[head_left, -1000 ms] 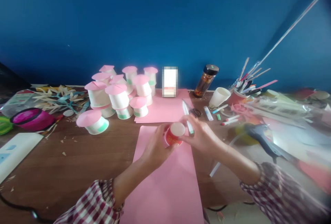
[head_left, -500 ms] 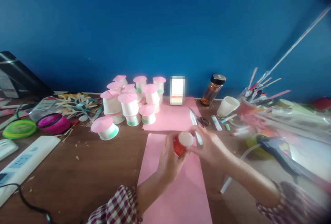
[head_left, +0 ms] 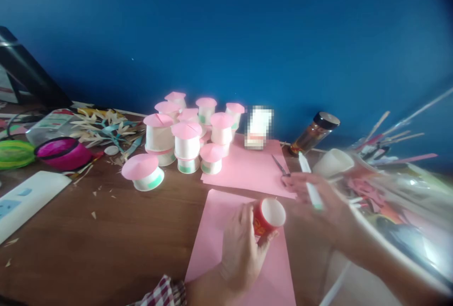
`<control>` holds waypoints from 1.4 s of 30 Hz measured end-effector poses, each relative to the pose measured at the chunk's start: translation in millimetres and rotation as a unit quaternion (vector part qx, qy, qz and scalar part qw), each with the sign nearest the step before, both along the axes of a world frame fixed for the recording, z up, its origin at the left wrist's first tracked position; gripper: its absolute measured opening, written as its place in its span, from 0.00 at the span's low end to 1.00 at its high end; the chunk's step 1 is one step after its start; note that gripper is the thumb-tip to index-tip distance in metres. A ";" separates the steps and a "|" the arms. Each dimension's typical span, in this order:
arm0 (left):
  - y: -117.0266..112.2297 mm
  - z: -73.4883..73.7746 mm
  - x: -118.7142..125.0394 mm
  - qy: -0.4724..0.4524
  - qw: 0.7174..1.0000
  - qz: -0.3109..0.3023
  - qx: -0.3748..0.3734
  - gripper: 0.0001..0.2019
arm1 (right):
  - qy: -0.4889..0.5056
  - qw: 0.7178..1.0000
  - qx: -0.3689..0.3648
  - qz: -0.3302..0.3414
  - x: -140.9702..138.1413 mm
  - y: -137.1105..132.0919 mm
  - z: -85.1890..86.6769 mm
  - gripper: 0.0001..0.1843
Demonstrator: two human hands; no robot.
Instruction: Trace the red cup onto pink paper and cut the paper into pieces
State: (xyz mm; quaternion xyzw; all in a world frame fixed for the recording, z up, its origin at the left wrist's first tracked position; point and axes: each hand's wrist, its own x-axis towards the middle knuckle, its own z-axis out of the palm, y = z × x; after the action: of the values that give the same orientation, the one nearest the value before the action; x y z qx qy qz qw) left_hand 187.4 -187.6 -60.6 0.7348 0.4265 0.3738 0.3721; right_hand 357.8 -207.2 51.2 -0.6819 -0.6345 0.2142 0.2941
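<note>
My left hand (head_left: 244, 244) is wrapped round a small red paper cup (head_left: 260, 223) with a white inside, its mouth tilted up and to the right. A slim white pen (head_left: 312, 188) with a greenish end lies across the fingers of my right hand (head_left: 325, 202), which is smeared by motion. The fingertips of that hand are at the handle end of the scissors (head_left: 281, 165), hiding the loops; whether they grip them I cannot make out. Beneath the cup lies a pink paper sheet (head_left: 212, 230); another pink sheet (head_left: 244, 169) is behind it.
Several white paper cups with pink cone tops (head_left: 186, 141) stand left of centre, some stacked. A phone-like pixelated screen (head_left: 259, 127), a black-lidded bottle (head_left: 314, 134) and a white cup (head_left: 333, 162) are towards the wall. Wooden strips (head_left: 106, 129) and a power strip (head_left: 31, 202) lie left.
My right hand has let go of the red cup and moved right towards the scissors, the white pen moving with it. My left hand keeps the cup. The view has tilted and shifted.
</note>
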 end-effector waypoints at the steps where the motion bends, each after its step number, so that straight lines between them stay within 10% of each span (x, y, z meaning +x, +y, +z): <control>1: -0.1 -1.1 0.6 0.003 1.000 -0.003 -0.018 0.23 | 0.034 0.999 0.016 -0.016 3.7 6.5 2.1 0.24; 14: -5.4 -22.0 12.2 0.090 0.995 0.027 0.030 0.31 | 0.153 0.982 -0.105 0.038 -6.1 96.2 -48.1 0.18; 27: 5.2 -12.3 7.7 0.078 0.996 -0.017 0.044 0.29 | 0.025 0.974 -0.195 0.113 -22.2 102.8 -48.6 0.13; 42: 2.2 -13.1 13.5 0.058 0.990 0.080 0.105 0.28 | 0.017 0.963 -0.235 0.133 -14.3 103.6 -53.6 0.14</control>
State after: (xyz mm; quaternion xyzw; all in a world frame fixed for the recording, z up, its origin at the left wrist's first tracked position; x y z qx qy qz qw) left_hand 200.9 -185.4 -73.7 0.7537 0.4634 0.4015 0.2365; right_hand 343.5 -103.6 -2.4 -0.6372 -0.6467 0.4058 0.1052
